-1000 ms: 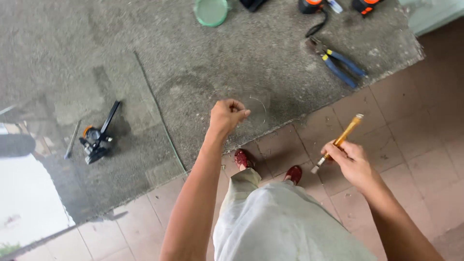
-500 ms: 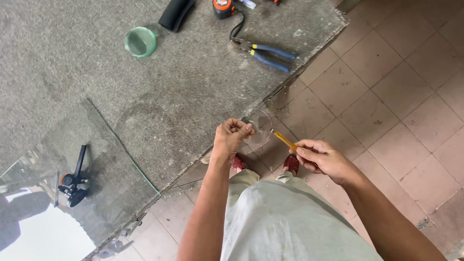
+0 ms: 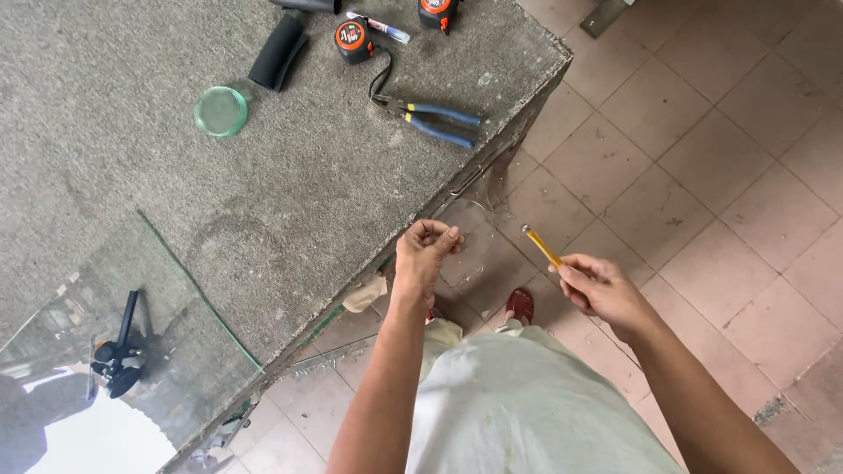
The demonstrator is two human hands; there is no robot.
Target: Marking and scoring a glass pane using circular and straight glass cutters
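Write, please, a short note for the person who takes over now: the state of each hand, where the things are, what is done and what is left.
Left hand: fingers pinched together past the table edge, apparently on a clear glass piece, hard to make out.
Right hand: grips a yellow glass cutter, tip up, over the tiled floor.
On the grey table: large glass sheet, green glass disc, blue pliers, tape measure.
Done: one disc lies finished.
Left: cannot tell for sure; the pinched piece seems unfinished.
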